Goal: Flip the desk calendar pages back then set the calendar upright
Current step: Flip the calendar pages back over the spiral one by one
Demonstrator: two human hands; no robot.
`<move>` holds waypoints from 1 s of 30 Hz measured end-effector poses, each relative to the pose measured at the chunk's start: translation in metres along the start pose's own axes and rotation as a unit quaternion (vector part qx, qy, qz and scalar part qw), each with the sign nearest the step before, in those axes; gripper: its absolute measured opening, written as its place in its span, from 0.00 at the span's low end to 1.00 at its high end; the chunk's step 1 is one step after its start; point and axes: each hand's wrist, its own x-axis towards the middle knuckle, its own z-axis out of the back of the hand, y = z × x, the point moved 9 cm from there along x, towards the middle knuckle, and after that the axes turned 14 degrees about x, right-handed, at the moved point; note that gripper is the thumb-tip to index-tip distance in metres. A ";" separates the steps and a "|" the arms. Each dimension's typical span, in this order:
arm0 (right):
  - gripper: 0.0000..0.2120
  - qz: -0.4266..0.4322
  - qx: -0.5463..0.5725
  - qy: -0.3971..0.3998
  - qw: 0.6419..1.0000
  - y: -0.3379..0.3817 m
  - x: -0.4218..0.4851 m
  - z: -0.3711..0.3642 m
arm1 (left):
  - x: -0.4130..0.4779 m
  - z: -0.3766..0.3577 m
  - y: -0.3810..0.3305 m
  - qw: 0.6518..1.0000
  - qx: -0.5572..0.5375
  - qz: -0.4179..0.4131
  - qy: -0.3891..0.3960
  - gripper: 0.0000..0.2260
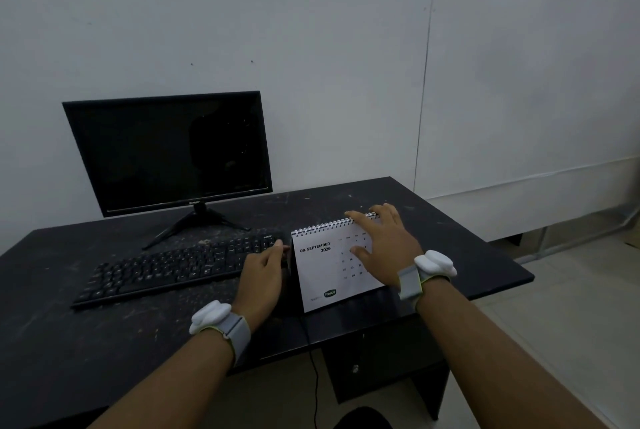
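A white spiral-bound desk calendar [323,269] stands tent-like on the black desk [104,331], its front page reading "09. SEPTEMBER 2026". My right hand [382,243] lies spread over the page's right side, fingertips reaching the wire spiral at the top and thumb pressed on the date grid. My left hand [265,278] hovers just left of the calendar's left edge, fingers loosely curled and pointing toward it; whether it touches the edge is unclear. Both wrists wear grey bands with white devices.
A black keyboard [173,267] lies left of the calendar, close to my left hand. A dark monitor [166,151] on a tripod stand sits behind it against the white wall. The desk's right edge is near the calendar. A cable hangs off the front edge.
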 end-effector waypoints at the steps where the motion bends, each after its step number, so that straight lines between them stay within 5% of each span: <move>1: 0.34 0.001 0.001 0.001 1.000 0.000 0.001 0.000 | 0.003 0.002 -0.003 1.000 -0.014 0.001 0.001 0.19; 6: 0.38 0.008 0.004 0.006 1.000 -0.001 -0.002 -0.003 | 0.018 -0.002 -0.020 0.988 -0.139 0.052 0.050 0.18; 13: 0.40 0.007 -0.027 -0.028 0.999 0.021 -0.001 0.007 | 0.027 0.005 -0.061 0.955 -0.290 0.022 0.050 0.24; 23: 0.53 0.091 0.055 -0.249 0.963 0.131 -0.007 0.057 | 0.013 -0.001 -0.067 0.959 -0.276 0.003 0.059 0.30; 30: 0.31 0.044 0.197 -0.328 0.923 0.129 -0.048 0.066 | 0.004 -0.003 -0.060 0.975 -0.204 0.014 0.086 0.18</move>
